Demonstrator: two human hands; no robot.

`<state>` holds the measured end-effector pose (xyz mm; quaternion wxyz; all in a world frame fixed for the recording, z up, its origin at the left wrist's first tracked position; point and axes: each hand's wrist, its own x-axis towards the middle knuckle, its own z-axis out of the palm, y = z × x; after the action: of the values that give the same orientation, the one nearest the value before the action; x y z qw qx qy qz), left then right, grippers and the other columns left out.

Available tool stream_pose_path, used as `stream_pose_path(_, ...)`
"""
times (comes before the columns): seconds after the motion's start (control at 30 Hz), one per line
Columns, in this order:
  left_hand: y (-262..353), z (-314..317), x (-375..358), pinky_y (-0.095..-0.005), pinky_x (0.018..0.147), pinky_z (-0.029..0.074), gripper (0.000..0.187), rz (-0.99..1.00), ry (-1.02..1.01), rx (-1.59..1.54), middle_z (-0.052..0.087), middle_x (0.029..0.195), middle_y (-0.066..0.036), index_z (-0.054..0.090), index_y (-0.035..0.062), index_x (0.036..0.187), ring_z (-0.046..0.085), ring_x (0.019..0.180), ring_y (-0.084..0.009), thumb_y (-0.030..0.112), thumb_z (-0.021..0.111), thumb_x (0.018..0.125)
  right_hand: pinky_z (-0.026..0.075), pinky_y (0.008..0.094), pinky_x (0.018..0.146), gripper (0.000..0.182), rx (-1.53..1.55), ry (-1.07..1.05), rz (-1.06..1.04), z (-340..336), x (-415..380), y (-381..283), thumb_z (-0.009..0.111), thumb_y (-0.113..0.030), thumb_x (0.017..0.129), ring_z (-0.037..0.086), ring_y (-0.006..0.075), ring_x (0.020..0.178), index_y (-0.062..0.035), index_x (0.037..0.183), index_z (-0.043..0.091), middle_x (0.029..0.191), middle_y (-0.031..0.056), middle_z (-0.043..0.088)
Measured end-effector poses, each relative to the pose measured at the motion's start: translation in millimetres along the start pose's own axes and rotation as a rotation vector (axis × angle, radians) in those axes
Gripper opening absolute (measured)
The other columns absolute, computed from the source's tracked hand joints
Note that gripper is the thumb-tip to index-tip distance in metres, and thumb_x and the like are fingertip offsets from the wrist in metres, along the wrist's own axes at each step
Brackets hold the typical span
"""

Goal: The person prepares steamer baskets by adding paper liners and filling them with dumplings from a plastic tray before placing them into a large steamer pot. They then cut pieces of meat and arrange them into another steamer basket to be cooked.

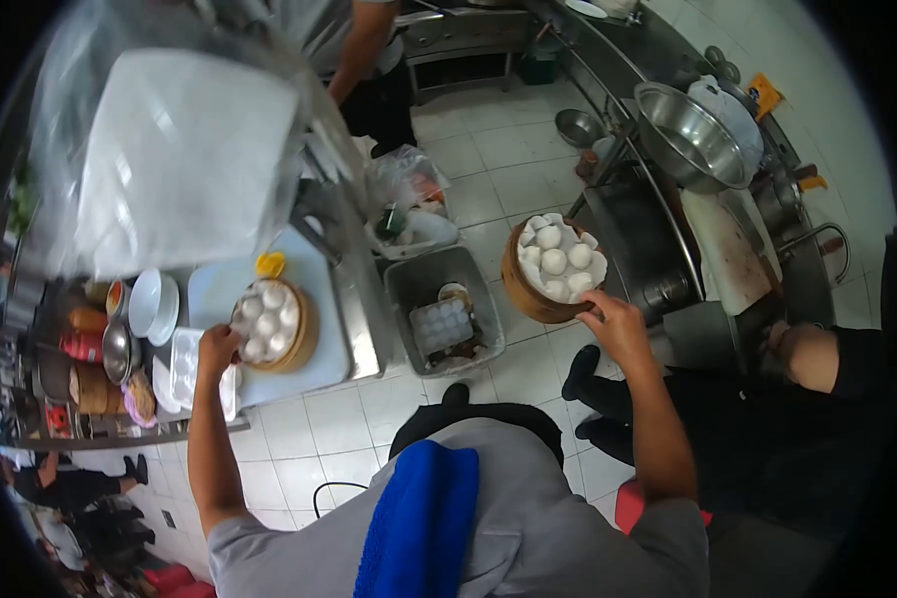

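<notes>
On the left, a round bamboo steamer (306,344) full of white buns (267,325) is over the white cutting board (319,289). My left hand (218,351) is closed at the left rim of this steamer, fingertips bent against its edge. A second bamboo steamer (517,282), lined with white paper and holding several round white buns (553,261), is on the right, out over the floor. With thumb and fingers pinched on its near rim, my right hand (615,324) holds it slightly tilted.
A grey bin (399,329) with trays and scraps stands between the two steamers. White bowls (155,306) and a plastic tray (185,364) lie left of the board. Clear plastic (184,159) hangs at upper left. Co-workers stand close at right (807,357) and ahead (369,40).
</notes>
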<state>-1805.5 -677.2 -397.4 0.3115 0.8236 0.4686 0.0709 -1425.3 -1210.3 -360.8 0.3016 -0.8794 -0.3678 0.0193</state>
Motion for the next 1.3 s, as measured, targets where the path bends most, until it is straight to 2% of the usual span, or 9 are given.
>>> stream_pose_path(0.17,21.7,-16.1,-33.4,-0.0277,0.039,0.042,0.021,-0.068,0.044,0.008,0.055,0.052,-0.007,0.062,-0.0048,0.079,0.055,0.042,-0.0133,0.015,0.057,0.082,0.051,0.0363,0.064,0.029,-0.016,0.006,0.014,-4.8,52.4,46.0,0.075,-0.012,0.073,0.065,0.0274,0.073,-0.0135,0.099,0.062,0.077,0.012,0.065)
stream_pose_path(0.33,91.5,-9.7,-84.0,-0.0259,0.039,0.04,0.02,-0.154,0.005,-0.024,0.059,0.063,-0.005,0.064,-0.0052,0.092,0.052,0.042,-0.0104,0.01,0.054,0.083,0.05,0.0373,0.063,0.026,-0.009,-0.014,-0.134,-14.5,134.9,99.4,0.074,-0.013,0.073,0.065,0.0277,0.072,-0.0121,0.096,0.062,0.075,0.0115,0.065)
stream_pose_path(0.67,268.0,117.6,-59.5,-0.0245,0.038,0.047,0.028,-0.183,-0.045,-0.109,0.064,0.086,-0.011,0.061,-0.0078,0.104,0.059,0.051,-0.0134,0.009,0.058,0.082,0.05,0.0425,0.069,0.025,0.077,-0.068,-0.238,-49.1,324.4,118.5,0.07,-0.019,0.076,0.064,0.0344,0.075,-0.01,0.098,0.063,0.077,0.0156,0.066)
stream_pose_path(0.8,322.7,172.2,5.3,-0.0279,0.043,0.049,0.028,-0.053,-0.05,-0.085,0.065,0.085,-0.014,0.063,-0.0053,0.102,0.062,0.057,-0.0171,0.012,0.059,0.081,0.049,0.0441,0.072,0.025,0.107,-0.039,-0.273,-59.8,417.3,129.8,0.07,-0.021,0.075,0.063,0.0358,0.079,-0.0109,0.097,0.066,0.081,0.0169,0.066)
stream_pose_path(0.9,359.4,210.3,79.5,-0.0311,0.048,0.05,0.026,0.039,-0.022,-0.026,0.065,0.084,-0.016,0.065,-0.004,0.1,0.063,0.058,-0.0208,0.012,0.06,0.08,0.051,0.0365,0.068,0.028,0.042,0.01,-0.324,-73.5,493.0,144.2,0.072,-0.017,0.074,0.066,0.0299,0.074,-0.0096,0.1,0.066,0.079,0.0149,0.067)
stream_pose_path(1.0,421.1,239.9,166.8,-0.0346,0.057,0.051,0.025,0.085,-0.029,-0.039,0.065,0.085,-0.017,0.065,-0.0031,0.1,0.064,0.064,-0.0245,0.011,0.06,0.079,0.05,0.0364,0.069,0.028,-0.03,0.046,-0.344,-92.6,571.7,176.1,0.071,-0.018,0.074,0.066,0.0288,0.074,-0.0095,0.101,0.065,0.079,0.015,0.067)
stream_pose_path(1.13,493.7,271.8,303.3,-0.0399,0.073,0.048,0.021,0.476,0.016,0.071,0.063,0.084,-0.018,0.065,-0.0036,0.089,0.061,0.08,-0.0337,0.011,0.06,0.076,0.049,0.0357,0.066,0.028,-0.07,0.023,-0.181,-140.4,644.5,213.7,0.071,-0.02,0.075,0.065,0.0278,0.071,-0.0092,0.1,0.064,0.076,0.0149,0.066)
stream_pose_path(1.2,541.5,290.2,366.3,-0.0417,0.073,0.047,0.019,0.551,0.019,-0.009,0.062,0.083,-0.02,0.063,-0.0039,0.085,0.059,0.079,-0.0364,0.011,0.059,0.075,0.049,0.0348,0.065,0.029,-0.096,0.003,-0.019,-166.6,668.1,232.4,0.072,-0.019,0.074,0.065,0.0265,0.068,-0.0096,0.1,0.065,0.074,0.0143,0.066)
stream_pose_path(1.3,629.3,314.6,459.1,-0.0433,0.072,0.046,0.019,0.663,-0.012,-0.052,0.061,0.083,-0.022,0.064,-0.004,0.083,0.059,0.08,-0.0377,0.013,0.058,0.075,0.049,0.035,0.065,0.03,-0.18,0.111,0.003,-198.3,695.8,268.6,0.071,-0.018,0.074,0.064,0.0261,0.069,-0.0101,0.102,0.066,0.074,0.0144,0.066)
